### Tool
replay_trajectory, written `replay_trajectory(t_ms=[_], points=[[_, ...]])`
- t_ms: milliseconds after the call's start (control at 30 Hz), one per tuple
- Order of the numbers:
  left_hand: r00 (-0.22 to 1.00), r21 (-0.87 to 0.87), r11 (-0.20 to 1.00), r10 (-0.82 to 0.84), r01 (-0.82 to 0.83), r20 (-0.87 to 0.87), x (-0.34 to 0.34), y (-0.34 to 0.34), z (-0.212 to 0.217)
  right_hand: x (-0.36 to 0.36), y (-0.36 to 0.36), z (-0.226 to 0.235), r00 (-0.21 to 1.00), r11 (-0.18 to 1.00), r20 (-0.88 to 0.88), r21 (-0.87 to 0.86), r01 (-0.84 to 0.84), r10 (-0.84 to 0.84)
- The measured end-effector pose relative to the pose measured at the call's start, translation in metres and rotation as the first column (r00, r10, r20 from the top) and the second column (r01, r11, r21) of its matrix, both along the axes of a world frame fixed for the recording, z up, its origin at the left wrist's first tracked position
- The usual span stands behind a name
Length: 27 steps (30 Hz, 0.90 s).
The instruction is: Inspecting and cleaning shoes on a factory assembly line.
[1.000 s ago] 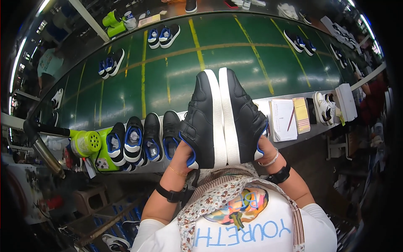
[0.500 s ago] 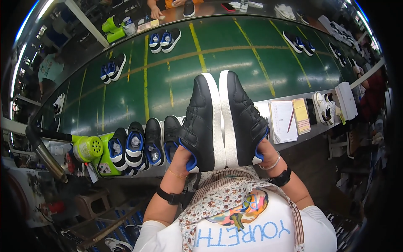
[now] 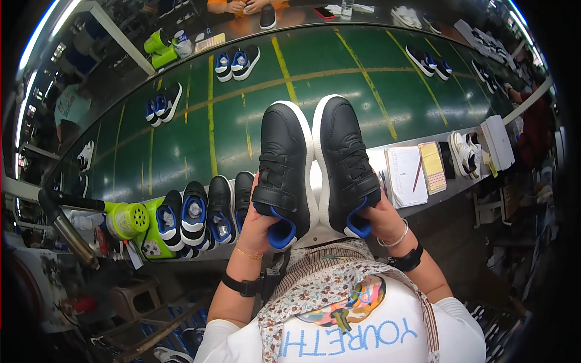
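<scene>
The left hand (image 3: 257,221) is closed around the collar and outer side of a black sneaker (image 3: 279,172), and the right hand (image 3: 382,219) grips a matching black sneaker (image 3: 345,166) in the same place. The pair is held up over the near edge of the counter (image 3: 378,160), side by side, toes pointing far and blue-lined openings near.

The largest writing is on the person's white top (image 3: 387,314): legible light-blue letters, upside down from this view, beside a multicoloured patch. To the right of the held pair, an open notebook (image 3: 404,166) carries handwritten lines too small to read, with a dark red pen (image 3: 417,174) lying across it. A yellow pad (image 3: 431,163) just beside it has a printed grid, also too small to make out. Farther right stand white sneakers (image 3: 463,152).

On the left, a row of dark sneakers (image 3: 221,196) sits next to a lime-green device (image 3: 130,221). Beyond the counter, a green belt (image 3: 339,103) with yellow lines carries more dark pairs. At the far left, a mint shirt (image 3: 72,106) bears small coloured print, unreadable here.
</scene>
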<state>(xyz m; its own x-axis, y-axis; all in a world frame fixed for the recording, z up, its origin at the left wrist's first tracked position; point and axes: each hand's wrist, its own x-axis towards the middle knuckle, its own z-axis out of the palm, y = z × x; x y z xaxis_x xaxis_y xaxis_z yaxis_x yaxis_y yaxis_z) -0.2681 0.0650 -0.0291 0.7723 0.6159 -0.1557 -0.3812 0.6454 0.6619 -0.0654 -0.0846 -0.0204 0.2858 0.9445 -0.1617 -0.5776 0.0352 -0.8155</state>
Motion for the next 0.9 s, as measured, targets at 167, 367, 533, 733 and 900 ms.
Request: replay_trajectory(t_ms=[167,367,533,733,900], points=[[0.998,0.114,0.992,0.052,-0.048,-0.031,0.002,-0.002,0.004,-0.004,0.002,0.008,0.978,0.997,0.210,0.075,-0.018,0.002],[0.971,0.129,0.987,0.062,-0.094,0.233,0.014,0.002,0.002,0.004,0.005,-0.008,0.998,0.962,0.003,0.266,0.066,-0.069],[0.940,-0.268,0.950,-0.066,0.162,0.334,0.010,-0.006,-0.040,-0.009,0.005,-0.011,0.990,0.986,0.058,0.102,-0.132,0.127],[0.950,-0.130,0.956,-0.232,0.262,0.209,0.014,-0.009,-0.036,-0.005,0.009,-0.034,0.908,0.944,-0.311,0.260,-0.204,0.282],[0.954,-0.138,0.956,-0.233,0.260,0.187,0.007,-0.002,-0.050,-0.004,0.009,-0.028,0.918,0.937,-0.260,0.257,-0.235,0.301]])
